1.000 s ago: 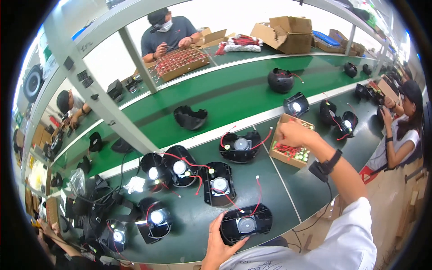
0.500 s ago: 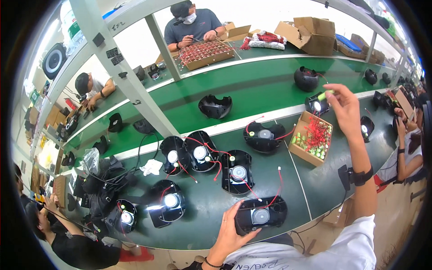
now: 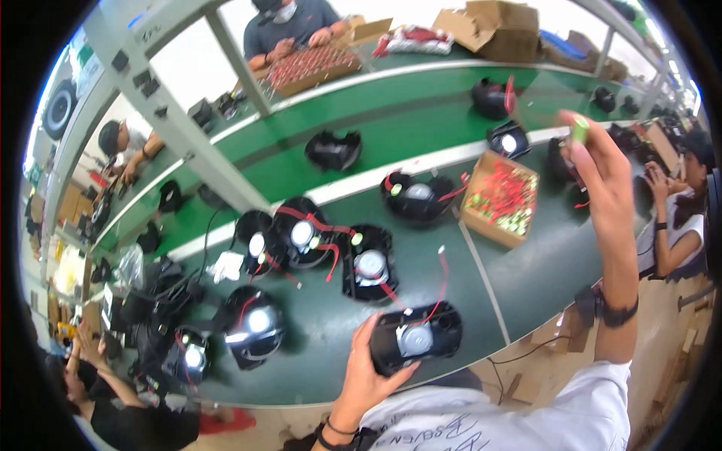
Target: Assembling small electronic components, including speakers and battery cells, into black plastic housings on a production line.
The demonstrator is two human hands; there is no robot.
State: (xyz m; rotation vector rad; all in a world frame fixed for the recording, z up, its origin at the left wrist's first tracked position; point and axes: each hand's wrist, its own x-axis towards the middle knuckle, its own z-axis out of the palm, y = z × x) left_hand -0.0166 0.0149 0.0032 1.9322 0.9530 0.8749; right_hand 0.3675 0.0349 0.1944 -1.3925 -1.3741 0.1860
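1. The left hand (image 3: 366, 373) is closed around the left side of a black fan housing (image 3: 416, 337), with the thumb on its near edge. The housing rests at the near edge of the green tabletop (image 3: 526, 278).
2. The right hand (image 3: 598, 161) is raised well above the tabletop, far from the left hand. Its fingertips pinch a small light-green cylinder part (image 3: 580, 128).
3. A red wire (image 3: 436, 289) goes up from the held housing, away from the left hand.
4. Below and to the left of the right hand stands an open cardboard box (image 3: 499, 197) with many small red and green parts in it.
5. Beyond the left hand, several other black fan housings (image 3: 371, 264) with red wires lie on the tabletop, and more are to its left.
6. Far beyond both hands, across the green belt, another person (image 3: 289, 26) works over a tray of reddish parts (image 3: 308, 66).
7. To the right of the right hand a seated person (image 3: 677, 203) holds both hands together.
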